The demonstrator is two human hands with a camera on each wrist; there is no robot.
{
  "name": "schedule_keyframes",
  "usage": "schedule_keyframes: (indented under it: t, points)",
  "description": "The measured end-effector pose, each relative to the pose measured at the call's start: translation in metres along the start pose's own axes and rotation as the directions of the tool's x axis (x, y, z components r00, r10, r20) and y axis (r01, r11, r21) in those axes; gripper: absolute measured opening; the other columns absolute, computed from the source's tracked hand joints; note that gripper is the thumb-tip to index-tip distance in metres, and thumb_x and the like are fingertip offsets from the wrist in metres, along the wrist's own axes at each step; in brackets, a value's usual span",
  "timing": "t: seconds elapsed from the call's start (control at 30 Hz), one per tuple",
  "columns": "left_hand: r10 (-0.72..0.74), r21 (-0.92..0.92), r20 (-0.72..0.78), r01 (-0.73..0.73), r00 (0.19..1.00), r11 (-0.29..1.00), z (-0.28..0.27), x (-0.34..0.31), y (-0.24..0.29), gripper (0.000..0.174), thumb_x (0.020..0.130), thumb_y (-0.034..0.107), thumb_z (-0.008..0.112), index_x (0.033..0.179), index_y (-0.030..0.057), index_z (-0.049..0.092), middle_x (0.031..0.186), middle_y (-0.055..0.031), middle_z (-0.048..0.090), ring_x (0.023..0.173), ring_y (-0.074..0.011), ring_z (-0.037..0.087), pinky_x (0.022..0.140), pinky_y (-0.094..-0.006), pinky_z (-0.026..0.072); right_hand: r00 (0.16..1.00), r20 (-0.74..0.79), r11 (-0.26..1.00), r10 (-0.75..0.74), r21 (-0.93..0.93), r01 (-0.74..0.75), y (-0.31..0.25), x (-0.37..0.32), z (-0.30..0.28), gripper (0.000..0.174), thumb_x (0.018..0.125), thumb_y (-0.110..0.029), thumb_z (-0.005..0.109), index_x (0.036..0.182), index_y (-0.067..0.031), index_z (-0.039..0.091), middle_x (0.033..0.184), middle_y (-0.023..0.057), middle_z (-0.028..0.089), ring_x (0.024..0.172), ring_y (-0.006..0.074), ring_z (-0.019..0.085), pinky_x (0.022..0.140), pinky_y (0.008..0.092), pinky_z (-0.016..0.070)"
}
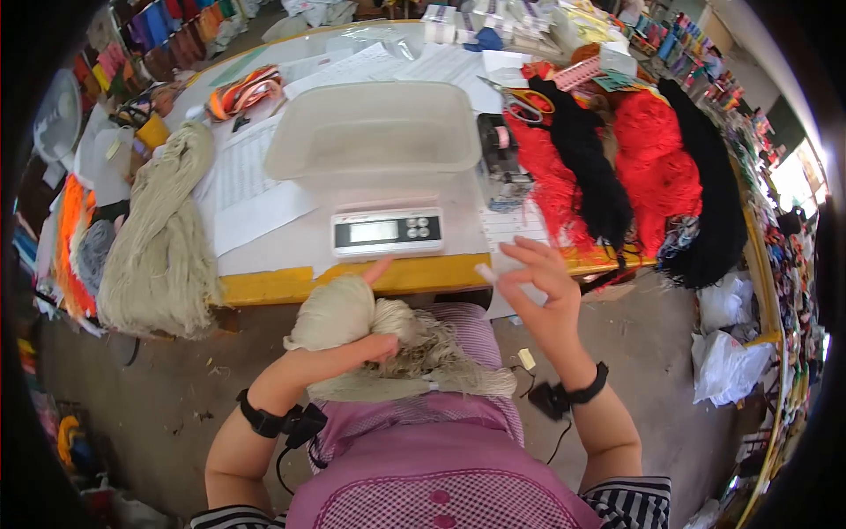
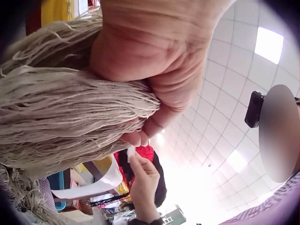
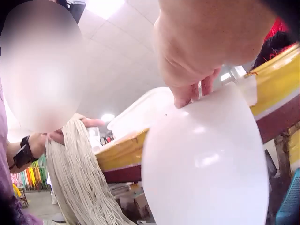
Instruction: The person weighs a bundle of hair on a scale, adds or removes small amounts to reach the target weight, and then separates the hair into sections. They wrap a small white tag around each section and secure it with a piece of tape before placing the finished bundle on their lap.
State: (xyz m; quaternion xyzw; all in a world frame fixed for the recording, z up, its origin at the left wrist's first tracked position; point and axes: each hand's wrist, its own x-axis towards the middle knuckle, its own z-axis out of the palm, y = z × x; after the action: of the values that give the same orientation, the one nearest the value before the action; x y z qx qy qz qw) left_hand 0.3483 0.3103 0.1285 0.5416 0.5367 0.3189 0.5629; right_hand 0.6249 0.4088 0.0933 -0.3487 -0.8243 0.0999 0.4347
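My left hand (image 1: 379, 346) (image 2: 150, 51) grips a thick beige yarn hank (image 1: 330, 316) (image 2: 70, 108) (image 3: 79, 173) above the lap, with the strands hanging down. Loose strands of yarn lie across the lap. My right hand (image 1: 539, 282) (image 2: 144, 180) (image 3: 211, 51), at the table's front edge, pinches a glossy white strip (image 2: 93, 186) (image 3: 206, 159) between thumb and fingers; it curves downward in the right wrist view. The two hands are apart in the head view.
On the table are a scale (image 1: 388, 232), a translucent bin (image 1: 374, 132), papers (image 1: 251, 181), scissors (image 1: 526, 104), red yarn (image 1: 652, 159) and black yarn (image 1: 705, 185). Another beige hank (image 1: 163, 238) hangs over the left edge. White bags (image 1: 736, 366) stand on the right.
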Motion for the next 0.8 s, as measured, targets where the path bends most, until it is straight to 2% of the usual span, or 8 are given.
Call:
schedule_keyframes:
  t: [0.07,0.13,0.2,0.23,0.27,0.47,0.63,0.8]
  points:
    - [-0.086,-0.14,0.007,0.086,0.996,0.986,0.002,-0.001,0.006,0.101,0.072,0.011,0.073,0.154,0.0101,0.014,0.096,-0.0059,0.062,0.093,-0.0134,0.058,0.082,-0.029,0.0463,0.948,0.217,0.662,0.232,0.679,-0.318,-0.038,-0.005,0.014,0.014,0.078,-0.001,0.07,0.09,-0.0051,0.074,0.121,0.0122,0.065,0.125,0.0283,0.05,0.103,0.0383,0.038]
    - [0.27,0.259,-0.093,-0.239,0.958,0.936,0.002,0.004,0.0,0.095,0.075,0.009,0.071,0.153,0.0126,0.018,0.102,-0.008,0.061,0.08,-0.0127,0.06,0.074,-0.0259,0.0485,0.876,0.434,0.311,0.212,0.819,-0.482,-0.06,-0.007,0.027,0.017,0.081,-0.001,0.07,0.097,-0.0058,0.074,0.134,0.0126,0.056,0.134,0.0271,0.04,0.108,0.0387,0.0312]
    - [0.468,0.499,-0.103,-0.361,0.878,0.788,0.003,0.005,0.001,0.093,0.075,0.009,0.072,0.153,0.0147,0.021,0.108,-0.0097,0.059,0.073,-0.013,0.061,0.069,-0.025,0.0499,0.835,0.492,0.21,0.247,0.814,-0.541,-0.07,-0.004,0.041,0.018,0.082,0.0,0.069,0.098,-0.0051,0.074,0.138,0.0136,0.052,0.135,0.0262,0.039,0.105,0.0375,0.0349]
    - [0.294,0.152,-0.11,-0.276,0.95,0.949,0.007,-0.003,0.014,0.092,0.077,0.008,0.071,0.153,0.0149,0.02,0.105,-0.009,0.059,0.072,-0.0129,0.061,0.067,-0.0252,0.0499,0.786,0.551,0.105,0.28,0.797,-0.595,-0.074,-0.002,0.047,0.019,0.083,0.0,0.068,0.1,-0.0044,0.074,0.141,0.0146,0.049,0.135,0.0253,0.039,0.102,0.0363,0.0386]
    - [0.124,-0.213,-0.051,-0.132,0.991,0.968,0.009,-0.008,0.022,0.091,0.078,0.008,0.07,0.153,0.015,0.019,0.103,-0.0083,0.059,0.071,-0.0129,0.061,0.066,-0.0254,0.0499,0.787,0.555,0.105,0.269,0.795,-0.597,-0.077,0.0,0.051,0.019,0.083,0.0,0.068,0.1,-0.0044,0.074,0.141,0.0146,0.049,0.135,0.0253,0.039,0.102,0.0363,0.0386]
    - [0.132,-0.141,-0.002,-0.131,0.991,0.981,0.001,-0.014,0.023,0.082,0.085,0.002,0.058,0.154,0.0149,0.015,0.1,-0.0073,0.057,0.07,-0.0106,0.059,0.062,-0.0257,0.0489,0.747,0.595,-0.018,0.297,0.786,-0.618,-0.081,-0.003,0.069,0.016,0.087,-0.001,0.066,0.102,0.0,0.068,0.139,0.0155,0.049,0.117,0.0144,0.052,0.083,0.0271,0.0487]
    - [0.163,-0.103,0.065,-0.155,0.985,0.982,-0.004,-0.008,0.01,0.083,0.087,0.001,0.056,0.154,0.0153,0.01,0.112,-0.0074,0.055,0.076,-0.0106,0.059,0.065,-0.0251,0.0496,0.825,0.538,0.251,0.172,0.786,-0.565,-0.082,0.0,0.065,0.019,0.091,-0.002,0.058,0.105,-0.0047,0.045,0.108,0.0048,0.057,0.099,0.0107,0.056,0.083,0.0274,0.0479]
    - [0.159,-0.126,0.151,-0.14,0.976,0.982,-0.007,-0.008,0.014,0.083,0.088,0.003,0.055,0.154,0.015,0.006,0.122,-0.0064,0.056,0.082,-0.0104,0.06,0.068,-0.0245,0.05,0.755,0.636,0.206,0.158,0.727,-0.655,-0.072,0.001,0.065,0.019,0.093,-0.004,0.056,0.107,-0.0054,0.043,0.102,0.0036,0.056,0.093,0.009,0.055,0.081,0.0251,0.0454]
